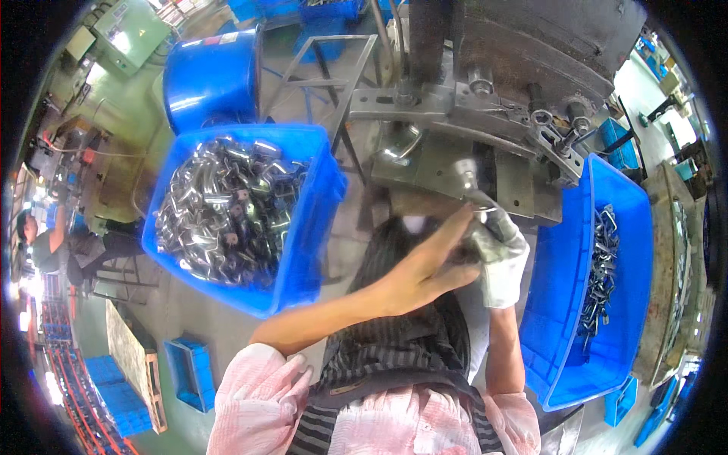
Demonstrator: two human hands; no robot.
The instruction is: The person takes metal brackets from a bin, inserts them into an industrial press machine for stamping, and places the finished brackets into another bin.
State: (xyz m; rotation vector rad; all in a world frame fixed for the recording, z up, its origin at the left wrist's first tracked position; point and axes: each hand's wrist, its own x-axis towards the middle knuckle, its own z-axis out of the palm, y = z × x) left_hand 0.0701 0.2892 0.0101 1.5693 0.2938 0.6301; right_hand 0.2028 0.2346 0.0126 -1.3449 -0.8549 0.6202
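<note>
My bare left hand [442,262] reaches across to the front of the dark metal press [523,45]. Its fingers are drawn together beside the glove, and what they grip, if anything, is blurred. My right hand [502,254], in a white work glove with greyed fingers, is closed on a small shiny metal part [465,176] that points toward the press's lower die block [436,163]. Motion smears the part's outline. Another bright bent metal piece [402,148] lies on the left side of the press bed.
At left stands a blue bin [303,258] heaped with shiny bent metal pieces [220,212]. A second blue bin [557,303] at right holds fewer pieces [600,273]. Behind are a blue drum [208,80] and a metal frame stand [334,80]. Another person [57,246] sits far left.
</note>
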